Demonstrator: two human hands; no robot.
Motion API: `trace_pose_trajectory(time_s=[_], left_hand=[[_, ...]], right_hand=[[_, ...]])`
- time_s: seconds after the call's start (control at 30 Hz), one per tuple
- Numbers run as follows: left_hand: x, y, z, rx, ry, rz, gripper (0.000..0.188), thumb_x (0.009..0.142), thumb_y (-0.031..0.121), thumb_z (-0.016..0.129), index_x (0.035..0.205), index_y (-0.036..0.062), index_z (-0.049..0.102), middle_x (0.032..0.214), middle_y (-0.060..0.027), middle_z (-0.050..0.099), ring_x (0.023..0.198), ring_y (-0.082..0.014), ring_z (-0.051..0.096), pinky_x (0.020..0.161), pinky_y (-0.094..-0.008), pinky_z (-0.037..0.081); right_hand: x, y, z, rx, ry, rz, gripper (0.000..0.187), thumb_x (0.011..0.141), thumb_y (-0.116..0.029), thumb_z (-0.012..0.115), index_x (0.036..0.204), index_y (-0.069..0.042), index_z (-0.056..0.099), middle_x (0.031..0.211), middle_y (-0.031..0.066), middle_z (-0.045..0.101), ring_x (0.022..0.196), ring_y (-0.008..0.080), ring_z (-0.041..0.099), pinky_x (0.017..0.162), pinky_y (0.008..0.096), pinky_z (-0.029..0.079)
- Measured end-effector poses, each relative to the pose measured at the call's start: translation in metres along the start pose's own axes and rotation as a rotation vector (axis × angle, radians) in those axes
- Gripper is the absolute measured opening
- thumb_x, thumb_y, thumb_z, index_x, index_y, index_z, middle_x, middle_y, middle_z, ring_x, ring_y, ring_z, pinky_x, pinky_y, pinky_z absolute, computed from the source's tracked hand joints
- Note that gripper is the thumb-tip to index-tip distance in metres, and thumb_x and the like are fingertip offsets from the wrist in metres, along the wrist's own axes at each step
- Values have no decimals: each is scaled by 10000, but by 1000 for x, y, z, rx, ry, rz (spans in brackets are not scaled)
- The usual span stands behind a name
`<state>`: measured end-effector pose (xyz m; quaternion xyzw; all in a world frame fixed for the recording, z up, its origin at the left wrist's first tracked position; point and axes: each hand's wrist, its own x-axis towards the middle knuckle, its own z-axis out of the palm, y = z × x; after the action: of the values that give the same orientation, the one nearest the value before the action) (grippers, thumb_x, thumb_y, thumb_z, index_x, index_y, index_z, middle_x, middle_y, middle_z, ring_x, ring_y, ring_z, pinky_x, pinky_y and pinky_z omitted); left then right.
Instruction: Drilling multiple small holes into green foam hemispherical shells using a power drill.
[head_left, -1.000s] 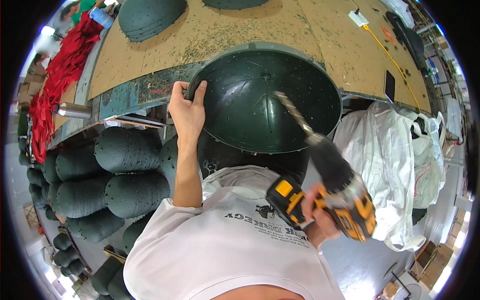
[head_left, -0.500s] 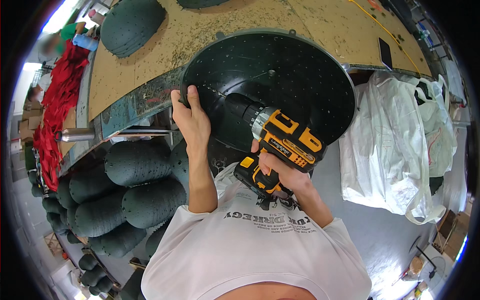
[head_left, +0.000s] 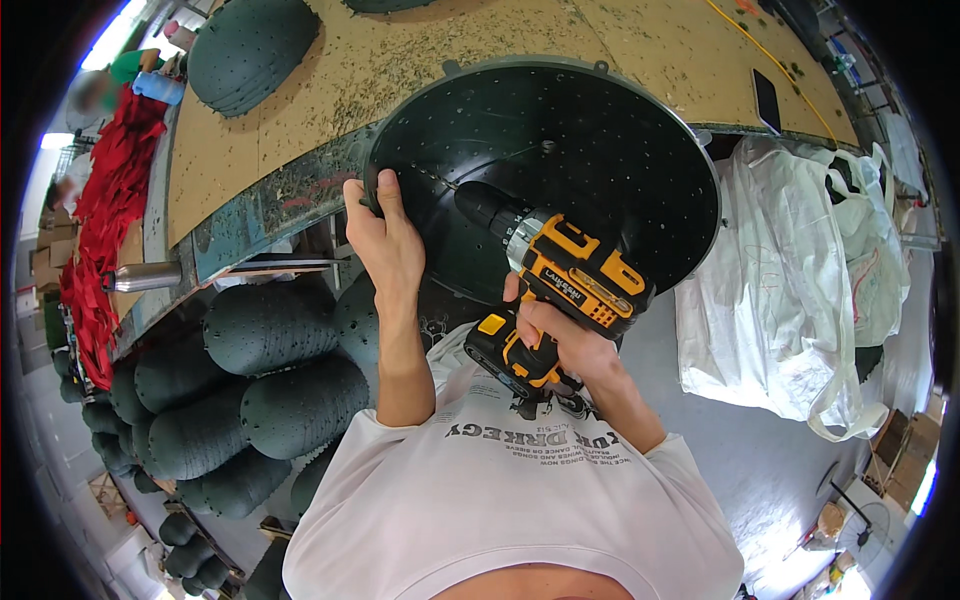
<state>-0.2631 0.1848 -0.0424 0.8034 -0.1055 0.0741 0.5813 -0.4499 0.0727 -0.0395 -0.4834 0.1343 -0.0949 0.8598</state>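
Note:
A large black plastic bowl (head_left: 620, 150), dotted with small holes, is tilted against the table edge with its hollow side facing me. My left hand (head_left: 388, 235) grips its left rim, thumb on the inside and fingers behind, partly hidden. In my right hand (head_left: 570, 340) is a yellow and black cordless drill (head_left: 585, 275), held by its handle. The drill bit (head_left: 436, 181) points up and left at the inner wall, near my left thumb; whether its tip touches the wall is hard to tell.
The worktable (head_left: 380, 80) is strewn with dark shavings and carries a stack of dark domes (head_left: 250, 50) and a phone (head_left: 767, 100). More nested domes (head_left: 270, 325) are piled at lower left. White sacks (head_left: 760, 290) stand at right; a metal bottle (head_left: 145, 277) lies at left.
The view has shifted slightly, and the bowl sits a little farther right in it. Both hands keep their grips, with the drill in nearly the same pose.

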Motion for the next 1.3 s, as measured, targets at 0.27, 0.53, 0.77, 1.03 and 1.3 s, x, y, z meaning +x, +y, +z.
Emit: trace_pose_trajectory(time_s=[0.27,0.53,0.77,1.03,1.3], left_hand=[[-1,-4,1,19,1,-21,296,1053,287,538,1006,-4,572,849,-21,591,773,-111,496,722,-267,425],[1,-9,1,-21,-10,-47,313,1052,309,540,990,4,571,845,-13,585,772,-109,487,720,-270,422],[0,-8,2,-9,-6,-21,321,1054,312,538,1001,-3,573,843,-20,587,772,-109,495,724,-267,429],[0,-12,7,-8,36,52,328,1046,291,554,875,15,504,677,-20,500,651,-106,419,605,-282,393],[-4,-15,6,-20,32,-18,332,1053,314,541,937,3,549,775,4,528,726,-97,449,660,-268,400]], right_hand=[[2,3,-3,39,11,16,320,870,64,531,1187,15,543,1032,143,609,614,110,558,586,251,471],[3,-3,1,61,32,30,183,873,63,535,1039,4,584,933,55,609,603,71,531,588,243,459],[2,1,-3,-20,11,39,338,863,69,513,1196,20,533,1016,146,606,603,116,564,576,252,469],[4,1,-5,-32,9,43,292,865,67,523,1151,17,551,1006,140,609,612,115,553,589,258,469],[5,-3,4,-21,73,34,139,864,48,548,987,14,604,707,10,578,585,62,513,599,229,453]])
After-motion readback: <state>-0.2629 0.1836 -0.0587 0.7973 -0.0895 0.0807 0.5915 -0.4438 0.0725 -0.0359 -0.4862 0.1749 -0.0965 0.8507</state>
